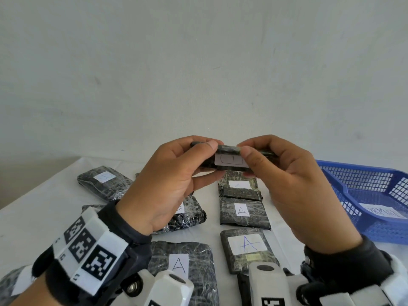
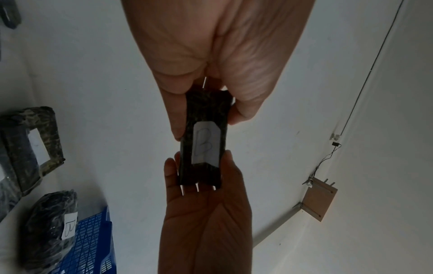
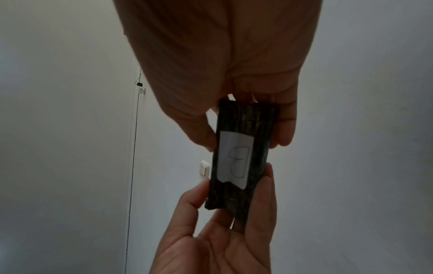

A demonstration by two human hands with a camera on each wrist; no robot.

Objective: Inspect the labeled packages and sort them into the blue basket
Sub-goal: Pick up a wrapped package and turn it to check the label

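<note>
A black wrapped package (image 1: 229, 160) with a white label marked B is held up above the table between both hands. My left hand (image 1: 205, 162) pinches its left end, thumb on top and fingers beneath. My right hand (image 1: 249, 162) pinches the right end the same way. The left wrist view shows the package (image 2: 203, 140) end-on, with my left hand (image 2: 206, 111) above it and my right hand (image 2: 206, 213) below. The right wrist view shows the B label on the package (image 3: 241, 157). The blue basket (image 1: 375, 195) stands at the right.
Several more wrapped packages lie on the white table (image 1: 44, 217): some marked A (image 1: 245, 248) (image 1: 241, 212) (image 1: 180, 266), one marked B (image 1: 106, 180) at far left, another (image 1: 189, 213) partly under my left hand. A paper label lies in the basket. A white wall stands close behind.
</note>
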